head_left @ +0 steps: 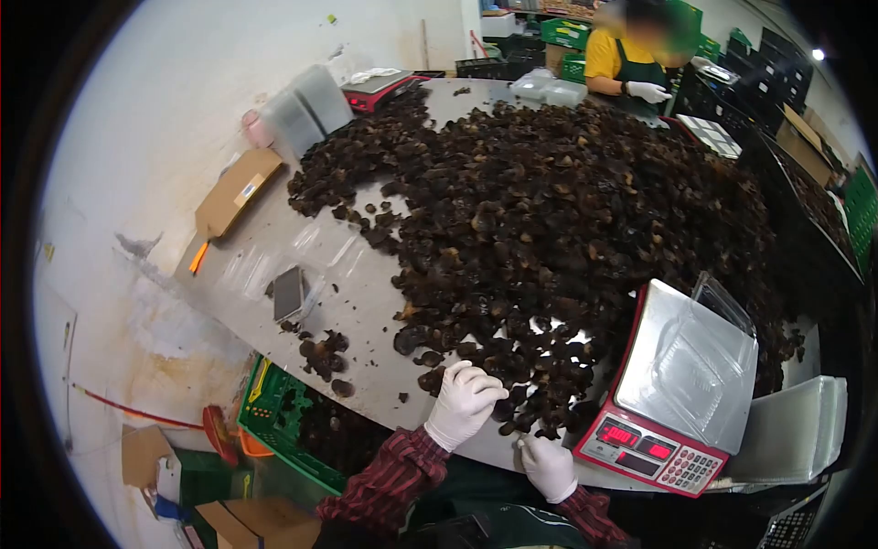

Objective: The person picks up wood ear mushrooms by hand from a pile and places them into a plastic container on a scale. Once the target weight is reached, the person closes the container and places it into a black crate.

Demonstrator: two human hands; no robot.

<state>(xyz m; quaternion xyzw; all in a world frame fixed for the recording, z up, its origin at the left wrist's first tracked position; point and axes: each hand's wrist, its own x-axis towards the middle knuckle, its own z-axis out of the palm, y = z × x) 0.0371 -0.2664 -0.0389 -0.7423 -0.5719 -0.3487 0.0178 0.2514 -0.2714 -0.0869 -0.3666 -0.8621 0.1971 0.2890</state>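
- My right hand (549,465) is pinched shut on a small dark piece at the table edge (384,407), by the scale (681,384).
- My left hand (464,403) rests curled, palm down, on the near fringe of the dark mushroom heap (567,210); whether it grips any, I cannot tell.
- Across the heap, a co-worker (631,64) stands among green crates (565,33).

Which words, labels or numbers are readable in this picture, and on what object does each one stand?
No text can be read with certainty.
Red scale: two red glowing displays show digits, too blurred to read.
Scale keypad: key markings too small.
Cardboard box: white label, illegible.
Far scale: nothing legible.
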